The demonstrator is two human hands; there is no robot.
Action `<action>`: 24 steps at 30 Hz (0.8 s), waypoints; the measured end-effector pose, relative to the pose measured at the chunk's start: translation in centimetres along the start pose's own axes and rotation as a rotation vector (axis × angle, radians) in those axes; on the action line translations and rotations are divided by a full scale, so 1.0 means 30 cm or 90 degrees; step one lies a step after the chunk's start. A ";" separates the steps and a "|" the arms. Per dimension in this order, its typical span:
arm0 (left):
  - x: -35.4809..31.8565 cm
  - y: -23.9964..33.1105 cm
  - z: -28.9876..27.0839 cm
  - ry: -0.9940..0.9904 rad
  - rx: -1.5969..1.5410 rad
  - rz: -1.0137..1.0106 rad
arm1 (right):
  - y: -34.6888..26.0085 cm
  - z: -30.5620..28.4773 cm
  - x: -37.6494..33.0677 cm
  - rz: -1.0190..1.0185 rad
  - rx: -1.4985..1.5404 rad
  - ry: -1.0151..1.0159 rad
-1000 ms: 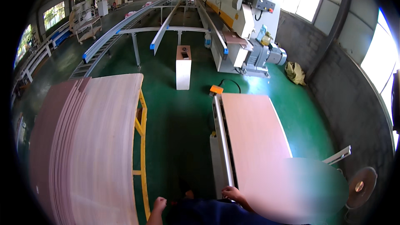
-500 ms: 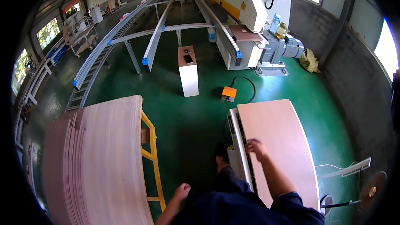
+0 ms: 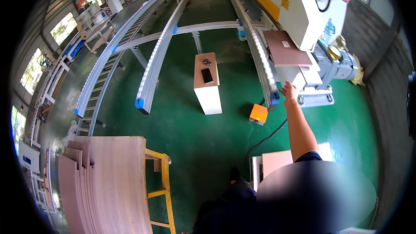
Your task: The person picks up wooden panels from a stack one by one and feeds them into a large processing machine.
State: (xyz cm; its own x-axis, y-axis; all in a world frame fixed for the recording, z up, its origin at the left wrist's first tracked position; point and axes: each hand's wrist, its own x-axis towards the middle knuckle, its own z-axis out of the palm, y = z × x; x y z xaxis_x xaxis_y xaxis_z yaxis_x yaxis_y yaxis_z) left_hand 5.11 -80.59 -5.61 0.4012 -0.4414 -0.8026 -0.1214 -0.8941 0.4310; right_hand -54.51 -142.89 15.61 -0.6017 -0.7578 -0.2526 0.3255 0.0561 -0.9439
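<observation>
The right hand [image 3: 289,94], fingers spread and holding nothing, reaches toward the grey roller conveyor rail [image 3: 263,67] just beyond the fingertips, where they could get pinched; the left hand is unseen.

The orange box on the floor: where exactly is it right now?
In the head view, the orange box sits on the green floor right of centre, between the white pedestal and the machine base, just below-left of the raised right hand.
</observation>
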 end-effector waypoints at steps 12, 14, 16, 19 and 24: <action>-0.036 0.353 0.125 0.036 -0.082 -0.026 | -0.023 0.159 0.515 0.135 0.374 -0.117; -0.044 0.279 0.141 0.035 -0.079 -0.060 | -0.012 0.171 0.545 0.134 0.360 -0.134; -0.028 0.156 0.134 -0.009 -0.089 -0.064 | -0.003 0.157 0.586 0.165 0.329 -0.072; 0.119 0.172 0.092 -0.066 0.034 0.049 | 0.021 -0.106 0.828 0.082 0.264 -0.070; -0.195 0.489 0.221 0.071 0.109 0.077 | 0.045 0.017 0.684 0.114 0.313 -0.195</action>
State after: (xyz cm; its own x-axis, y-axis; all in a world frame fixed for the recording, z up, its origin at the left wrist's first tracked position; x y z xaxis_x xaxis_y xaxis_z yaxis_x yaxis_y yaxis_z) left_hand -5.04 -91.63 2.69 0.4707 -0.5434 -0.6951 -0.3229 -0.8393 0.4374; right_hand -66.03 -158.70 9.26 -0.2924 -0.9211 -0.2571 0.7454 -0.0511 -0.6647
